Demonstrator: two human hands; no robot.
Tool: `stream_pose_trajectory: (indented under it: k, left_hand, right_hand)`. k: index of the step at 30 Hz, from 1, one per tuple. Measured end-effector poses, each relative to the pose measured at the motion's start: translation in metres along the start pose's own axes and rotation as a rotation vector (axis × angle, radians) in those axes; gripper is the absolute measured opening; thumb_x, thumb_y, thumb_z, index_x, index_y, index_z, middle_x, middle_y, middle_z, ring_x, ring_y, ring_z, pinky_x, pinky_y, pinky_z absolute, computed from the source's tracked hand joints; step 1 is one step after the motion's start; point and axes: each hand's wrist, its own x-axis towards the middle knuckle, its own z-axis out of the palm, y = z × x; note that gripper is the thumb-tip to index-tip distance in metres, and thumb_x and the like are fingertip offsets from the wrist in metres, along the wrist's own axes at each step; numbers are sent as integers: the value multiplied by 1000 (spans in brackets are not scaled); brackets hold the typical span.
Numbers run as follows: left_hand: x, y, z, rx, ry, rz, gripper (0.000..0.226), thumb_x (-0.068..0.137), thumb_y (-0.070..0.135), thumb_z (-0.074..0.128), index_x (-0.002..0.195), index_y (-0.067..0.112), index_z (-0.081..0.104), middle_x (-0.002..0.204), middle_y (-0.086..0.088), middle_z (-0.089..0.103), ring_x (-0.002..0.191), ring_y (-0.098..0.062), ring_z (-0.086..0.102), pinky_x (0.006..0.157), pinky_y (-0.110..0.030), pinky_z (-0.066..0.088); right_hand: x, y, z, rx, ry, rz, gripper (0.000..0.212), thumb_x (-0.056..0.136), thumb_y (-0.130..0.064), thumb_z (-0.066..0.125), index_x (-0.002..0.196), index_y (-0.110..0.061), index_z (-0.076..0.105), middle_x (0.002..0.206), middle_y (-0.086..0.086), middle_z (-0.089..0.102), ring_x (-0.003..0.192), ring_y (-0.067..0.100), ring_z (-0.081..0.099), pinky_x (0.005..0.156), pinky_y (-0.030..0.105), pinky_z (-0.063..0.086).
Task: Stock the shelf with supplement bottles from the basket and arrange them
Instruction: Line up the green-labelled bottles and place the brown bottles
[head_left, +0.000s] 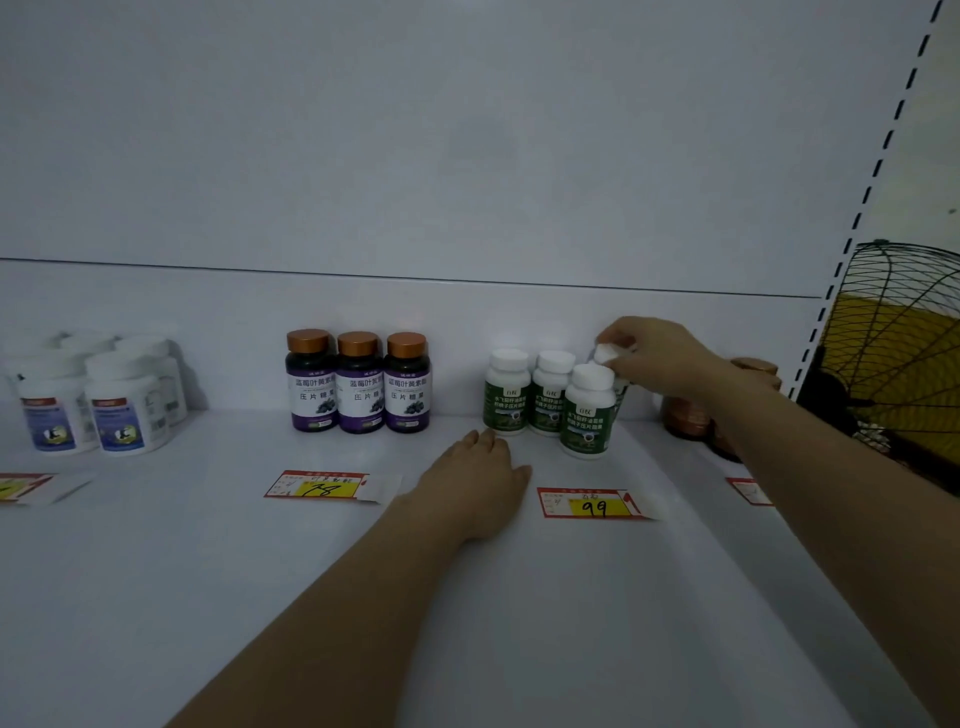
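- Knocking over the front green-label bottle (589, 410) looks like the main risk in the head view. It stands just behind the 99 price tag (592, 503), tight against the bottle now being placed, so a sideways nudge on the way down could topple it toward the tag.
- The held green-label bottle (603, 355) is behind the tag and a little to its right, at the back of the group. It appears slightly tilted, and I cannot tell whether its base touches the shelf (467, 597).
- The right hand (660, 358) pinches only that bottle's white cap, with fingers curled over it from the right. With so small a grip the body could swing or slip.
- Two more green-label bottles (530, 395) stand behind the tag and to its left, close enough for one fall to knock over the others.
- Copper-capped brown bottles (685, 415) sit well to the right of the tag, partly hidden by the right forearm, which could sweep them if it pulls back low.
- The left hand (478, 467) lies flat on the shelf just left of the tag, fingers together and holding nothing. Its fingertips are near the leftmost green bottle.
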Motion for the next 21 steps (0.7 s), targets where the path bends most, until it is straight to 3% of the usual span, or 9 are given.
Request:
stream_pose_trajectory:
  k: [9, 12, 15, 18, 21]
  left_hand:
    - [1, -2, 2, 9, -3, 12, 61, 102, 41, 19, 150, 4, 9, 159, -12, 5, 146, -24, 6, 119, -34, 7]
    - [1, -2, 2, 16, -3, 13, 61, 102, 41, 18, 150, 4, 8, 159, -12, 4, 146, -24, 5, 119, -33, 7]
    - [0, -3, 0, -15, 3, 13, 60, 102, 40, 21, 150, 5, 10, 159, -11, 6, 146, -23, 7, 118, -33, 8]
    - [-2, -2, -3, -77, 76, -5, 56, 102, 38, 27, 146, 4, 24, 155, -12, 23, 141, -23, 24, 114, -32, 20]
    - [-4, 1, -10, -160, 253, -14, 38, 101, 34, 35, 126, 8, 48, 129, -11, 51, 115, -23, 50, 99, -34, 41]
  right_hand:
    - [-1, 9, 10, 125, -49, -13, 34, 86, -2, 56, 117, -15, 61, 116, 7, 62, 106, 24, 58, 90, 32, 47]
    - [-4, 9, 13, 94, -60, -15, 43, 86, 0, 53, 124, -17, 60, 123, 14, 60, 107, 26, 58, 90, 29, 46]
    - [-10, 7, 9, 17, -77, -1, 46, 91, -8, 53, 136, -18, 50, 135, 8, 54, 119, 23, 52, 97, 27, 38]
    - [-19, 10, -6, -8, 3, 12, 45, 92, -10, 53, 136, -20, 48, 134, 7, 54, 118, 21, 52, 93, 22, 36]
    - [-29, 15, -31, -33, 65, -7, 43, 92, -8, 51, 133, -21, 52, 132, 6, 55, 118, 21, 52, 88, 21, 36]
